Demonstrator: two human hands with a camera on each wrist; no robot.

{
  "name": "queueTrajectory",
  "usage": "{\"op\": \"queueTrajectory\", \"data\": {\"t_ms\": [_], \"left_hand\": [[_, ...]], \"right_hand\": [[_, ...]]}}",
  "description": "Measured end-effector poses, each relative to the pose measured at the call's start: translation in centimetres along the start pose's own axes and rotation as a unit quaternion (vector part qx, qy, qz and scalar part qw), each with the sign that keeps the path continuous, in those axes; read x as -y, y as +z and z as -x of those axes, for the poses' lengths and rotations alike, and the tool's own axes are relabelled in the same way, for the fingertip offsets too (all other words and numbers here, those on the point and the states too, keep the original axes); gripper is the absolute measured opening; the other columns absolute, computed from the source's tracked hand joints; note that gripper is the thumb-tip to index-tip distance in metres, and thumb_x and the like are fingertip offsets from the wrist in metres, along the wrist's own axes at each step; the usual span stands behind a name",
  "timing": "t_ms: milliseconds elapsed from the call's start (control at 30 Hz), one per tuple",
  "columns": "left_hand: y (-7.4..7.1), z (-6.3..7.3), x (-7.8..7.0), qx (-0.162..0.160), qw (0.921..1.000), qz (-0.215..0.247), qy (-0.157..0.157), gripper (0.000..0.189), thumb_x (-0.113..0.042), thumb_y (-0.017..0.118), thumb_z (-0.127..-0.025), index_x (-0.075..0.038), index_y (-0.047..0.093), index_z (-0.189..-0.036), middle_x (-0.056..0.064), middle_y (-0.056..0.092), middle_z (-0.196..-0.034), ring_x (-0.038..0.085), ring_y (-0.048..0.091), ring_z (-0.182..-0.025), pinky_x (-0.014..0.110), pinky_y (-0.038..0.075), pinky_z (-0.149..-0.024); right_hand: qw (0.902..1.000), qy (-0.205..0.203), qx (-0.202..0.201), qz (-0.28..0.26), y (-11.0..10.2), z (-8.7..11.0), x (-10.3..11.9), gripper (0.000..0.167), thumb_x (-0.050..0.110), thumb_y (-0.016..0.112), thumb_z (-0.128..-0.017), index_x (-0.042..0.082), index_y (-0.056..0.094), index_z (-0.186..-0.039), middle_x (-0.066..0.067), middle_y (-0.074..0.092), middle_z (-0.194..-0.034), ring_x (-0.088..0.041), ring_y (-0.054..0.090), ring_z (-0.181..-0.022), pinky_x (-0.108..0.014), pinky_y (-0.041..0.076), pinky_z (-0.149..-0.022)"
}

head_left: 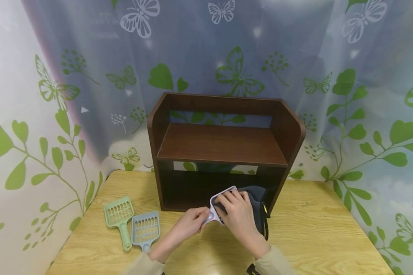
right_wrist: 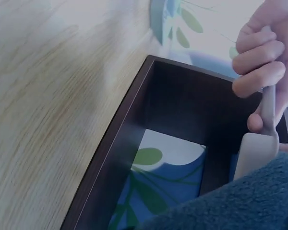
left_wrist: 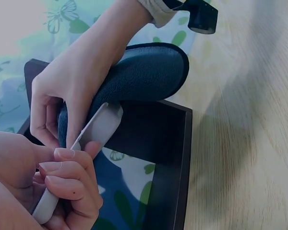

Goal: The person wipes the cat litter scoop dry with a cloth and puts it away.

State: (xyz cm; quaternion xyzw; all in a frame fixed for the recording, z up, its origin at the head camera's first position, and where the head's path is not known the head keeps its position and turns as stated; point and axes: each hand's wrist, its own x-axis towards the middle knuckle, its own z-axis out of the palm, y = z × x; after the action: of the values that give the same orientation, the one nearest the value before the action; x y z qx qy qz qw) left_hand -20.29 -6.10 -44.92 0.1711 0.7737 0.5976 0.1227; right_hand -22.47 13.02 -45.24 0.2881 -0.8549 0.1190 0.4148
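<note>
My left hand (head_left: 187, 224) grips the handle of a lavender slotted scoop (head_left: 211, 216), its head tilted up toward the right. With curled fingers my right hand (head_left: 236, 212) holds a dark blue fleecy cloth (head_left: 257, 214) with black edging against the scoop's head. In the left wrist view the cloth (left_wrist: 149, 72) bulges out behind the right hand, and the side of the scoop (left_wrist: 105, 125) shows below it. Most of the scoop's slots are hidden by the right hand and the cloth. Both hands are in front of the shelf's lower opening.
A dark brown two-tier shelf (head_left: 223, 143) stands at the back of the wooden table (head_left: 316, 233). On the left lie a green slotted scoop (head_left: 124, 233) and a blue-grey slotted scoop (head_left: 146, 243), side by side. Curtains with leaf and butterfly prints (head_left: 239, 74) enclose the table.
</note>
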Motion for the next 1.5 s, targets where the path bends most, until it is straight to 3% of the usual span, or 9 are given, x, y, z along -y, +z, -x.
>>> {"op": "queueTrajectory", "data": {"t_ms": [267,600,867,1100,1300,1400,1500], "left_hand": [[0.2,0.2,-0.2,-0.029,0.9989,-0.033,0.015,0.029,-0.023,0.049,-0.108,-0.002,0.067,-0.098,-0.003,0.049,-0.066,0.005,0.038,-0.054,0.017,0.026,-0.048],[0.3,0.6,-0.5,-0.049,0.9957,-0.074,0.025,0.028,-0.021,0.050,-0.107,-0.004,0.069,-0.096,-0.005,0.049,-0.065,0.003,0.039,-0.053,0.017,0.027,-0.047],[0.2,0.2,-0.8,-0.054,0.9887,-0.136,0.033,0.031,-0.027,0.048,-0.108,-0.013,0.066,-0.088,-0.007,0.050,-0.064,0.003,0.039,-0.051,0.020,0.029,-0.047],[-0.1,-0.1,-0.6,-0.058,0.9886,-0.135,0.031,0.030,-0.029,0.048,-0.109,-0.011,0.069,-0.097,-0.006,0.050,-0.064,0.005,0.039,-0.050,0.021,0.029,-0.046],[-0.3,-0.3,-0.3,-0.090,0.9903,-0.105,0.016,0.026,-0.024,0.052,-0.106,-0.009,0.073,-0.102,-0.002,0.055,-0.065,0.006,0.037,-0.050,0.020,0.027,-0.046],[-0.4,-0.3,-0.2,-0.115,0.9895,-0.088,0.008,0.026,-0.023,0.055,-0.104,-0.008,0.073,-0.095,0.000,0.057,-0.064,0.005,0.037,-0.049,0.020,0.026,-0.046],[-0.5,-0.2,-0.1,-0.136,0.9849,-0.107,0.009,0.030,-0.025,0.057,-0.103,-0.009,0.070,-0.081,-0.002,0.056,-0.061,0.004,0.036,-0.047,0.021,0.025,-0.046]], "right_hand": [[0.9977,0.050,-0.021,0.040,0.2,-0.1,-1.3,0.034,0.010,0.095,-0.068,0.017,0.069,-0.088,-0.002,0.065,-0.088,-0.025,0.055,-0.081,-0.041,0.041,-0.074],[0.9939,0.096,-0.030,0.045,-0.9,-0.3,-2.8,0.037,0.004,0.094,-0.068,0.011,0.067,-0.091,-0.006,0.063,-0.089,-0.028,0.054,-0.082,-0.042,0.040,-0.073],[0.9984,0.032,-0.022,0.042,0.0,0.0,-1.9,0.026,0.012,0.091,-0.075,0.011,0.070,-0.091,-0.004,0.068,-0.089,-0.024,0.056,-0.081,-0.040,0.041,-0.074],[0.9990,0.019,-0.009,-0.039,0.4,-0.3,-1.0,0.022,0.016,0.088,-0.080,0.013,0.072,-0.096,-0.001,0.070,-0.092,-0.023,0.061,-0.086,-0.038,0.041,-0.075],[0.9960,-0.022,0.035,-0.079,-0.1,-0.4,-0.9,0.017,0.014,0.084,-0.083,0.017,0.072,-0.096,0.005,0.070,-0.093,-0.018,0.063,-0.089,-0.040,0.042,-0.082],[0.9942,-0.040,0.059,-0.080,-0.4,-0.2,-1.2,0.017,0.013,0.083,-0.083,0.019,0.072,-0.094,0.006,0.070,-0.092,-0.016,0.061,-0.088,-0.040,0.042,-0.083],[0.9917,-0.065,0.082,-0.074,-0.7,0.2,-1.4,0.017,0.012,0.083,-0.081,0.020,0.072,-0.092,0.008,0.069,-0.093,-0.015,0.058,-0.087,-0.041,0.042,-0.084]]}}
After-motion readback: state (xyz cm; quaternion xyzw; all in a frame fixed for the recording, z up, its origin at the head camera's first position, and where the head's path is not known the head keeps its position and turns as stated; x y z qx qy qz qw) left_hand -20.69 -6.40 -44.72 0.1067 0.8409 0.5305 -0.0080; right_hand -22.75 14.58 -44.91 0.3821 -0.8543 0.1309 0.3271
